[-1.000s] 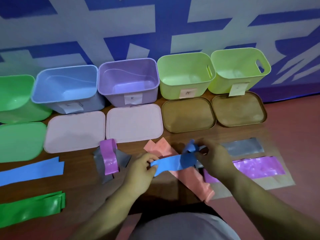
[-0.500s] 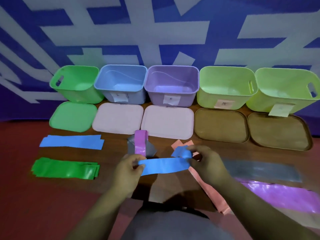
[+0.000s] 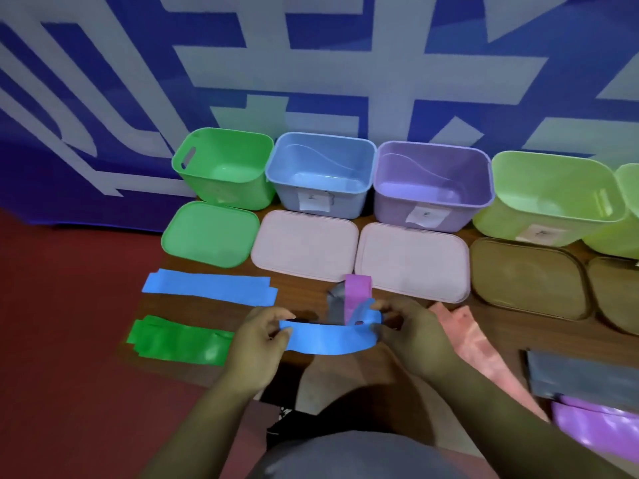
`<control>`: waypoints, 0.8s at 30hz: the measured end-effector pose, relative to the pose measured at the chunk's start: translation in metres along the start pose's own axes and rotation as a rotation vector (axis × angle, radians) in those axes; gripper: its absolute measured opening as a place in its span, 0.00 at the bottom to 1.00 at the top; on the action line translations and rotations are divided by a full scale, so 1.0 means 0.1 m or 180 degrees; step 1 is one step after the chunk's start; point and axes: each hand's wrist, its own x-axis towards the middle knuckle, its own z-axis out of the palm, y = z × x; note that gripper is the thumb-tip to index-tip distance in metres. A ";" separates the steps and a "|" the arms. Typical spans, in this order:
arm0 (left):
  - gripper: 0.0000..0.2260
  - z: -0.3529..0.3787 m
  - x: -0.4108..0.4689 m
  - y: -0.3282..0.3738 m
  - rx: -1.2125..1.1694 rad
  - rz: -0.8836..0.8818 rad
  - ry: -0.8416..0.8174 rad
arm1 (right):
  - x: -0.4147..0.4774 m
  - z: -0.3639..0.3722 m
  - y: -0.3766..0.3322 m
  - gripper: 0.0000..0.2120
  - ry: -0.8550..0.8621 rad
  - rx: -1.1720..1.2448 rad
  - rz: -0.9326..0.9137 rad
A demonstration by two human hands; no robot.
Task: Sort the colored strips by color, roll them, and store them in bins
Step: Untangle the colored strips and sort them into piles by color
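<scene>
A blue strip (image 3: 328, 342) stretches between both hands above the table's near edge. My left hand (image 3: 256, 344) pinches its left end and my right hand (image 3: 411, 335) grips its curled right end. A pile of blue strips (image 3: 207, 290) lies flat at the left, with green strips (image 3: 176, 342) nearer me. Behind the hands, a purple strip (image 3: 358, 292) lies over a grey strip (image 3: 337, 304). Pink strips (image 3: 470, 337), a grey strip (image 3: 581, 378) and a purple strip (image 3: 594, 426) lie to the right. Green (image 3: 224, 167), blue (image 3: 321, 172), purple (image 3: 432, 181) and lime (image 3: 553, 198) bins stand open in a row at the back.
Lids lie flat in front of the bins: a green lid (image 3: 211, 233), two pale pink lids (image 3: 304, 248) and brown lids (image 3: 525, 278). A blue and grey patterned wall (image 3: 311, 63) rises right behind the bins. Red floor (image 3: 69, 340) lies left of the table.
The view has swung left, bringing the green bin and left strip piles fully into sight. Both hands keep hold of the blue strip, whose right end is curled over more.
</scene>
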 end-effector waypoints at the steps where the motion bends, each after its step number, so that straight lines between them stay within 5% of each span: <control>1: 0.11 -0.14 0.07 -0.09 -0.0005 0.0018 -0.0003 | 0.04 0.13 -0.07 0.16 0.0012 -0.0033 0.0043; 8: 0.17 -0.95 0.53 -0.77 0.0143 -0.0048 0.0001 | 0.37 0.94 -0.63 0.14 -0.0056 0.0076 0.0230; 12: 0.16 -1.32 0.77 -1.00 0.0276 -0.0059 0.0061 | 0.54 1.37 -0.87 0.20 0.0070 0.0163 0.0212; 16: 0.15 -1.63 1.00 -1.19 0.0522 -0.0039 0.0098 | 0.75 1.70 -1.01 0.13 -0.0079 0.0011 0.0192; 24: 0.16 -1.59 1.11 -1.39 0.0787 -0.0201 -0.0551 | 0.79 1.71 -0.95 0.12 -0.0507 -0.0702 0.0464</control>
